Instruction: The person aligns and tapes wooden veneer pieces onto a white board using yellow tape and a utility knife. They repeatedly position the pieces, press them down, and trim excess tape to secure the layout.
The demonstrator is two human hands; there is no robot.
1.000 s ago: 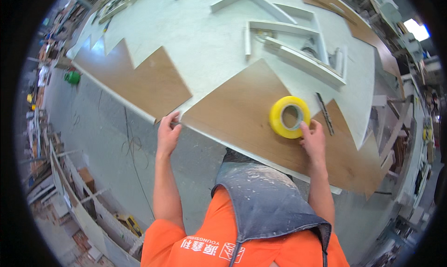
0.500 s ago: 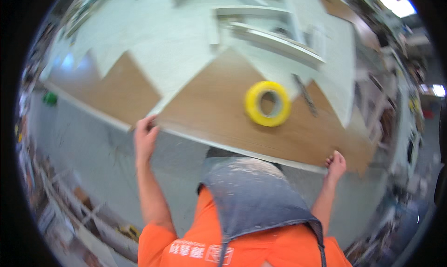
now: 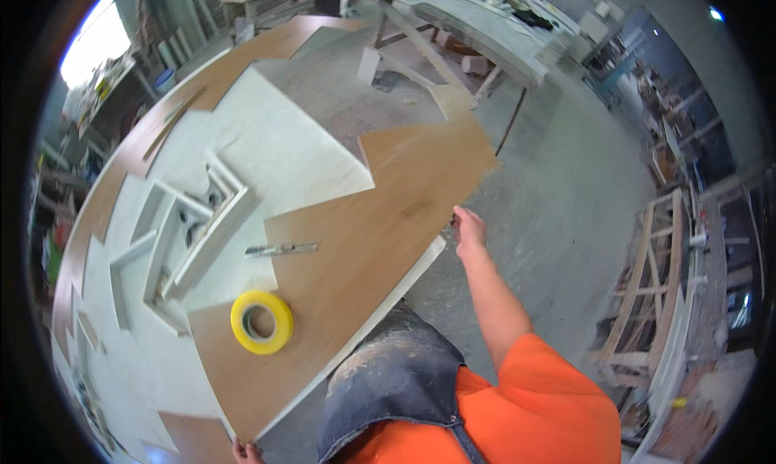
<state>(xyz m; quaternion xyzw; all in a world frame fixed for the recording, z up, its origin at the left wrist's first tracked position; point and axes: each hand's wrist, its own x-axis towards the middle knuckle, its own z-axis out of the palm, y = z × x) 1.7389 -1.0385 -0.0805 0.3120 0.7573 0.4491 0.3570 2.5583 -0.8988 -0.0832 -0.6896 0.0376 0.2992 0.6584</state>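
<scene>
A long brown wooden panel (image 3: pixel 380 221) with a zigzag edge lies on a white work table (image 3: pixel 283 153). My right hand (image 3: pixel 469 229) grips the panel's near edge at its right part, arm stretched out. Only the fingers of my left hand (image 3: pixel 246 450) show at the picture's bottom edge, against the panel's near left corner; the grip is hidden. A yellow roll of tape (image 3: pixel 261 322) lies flat on the panel between my hands. A thin metal strip (image 3: pixel 281 248) rests at the panel's far edge.
White frame pieces (image 3: pixel 202 229) lie on the table's left part. Another brown zigzag panel (image 3: pixel 121 181) runs along the table's far side. A second bench (image 3: pixel 485 27) stands behind, wooden frames (image 3: pixel 647 294) lean at the right, and the dusty concrete floor (image 3: pixel 558 181) lies between.
My right hand left the spot beside the tape roll and slid right along the panel's edge. My head turned, so the table now runs diagonally. My left hand dropped to the frame's bottom.
</scene>
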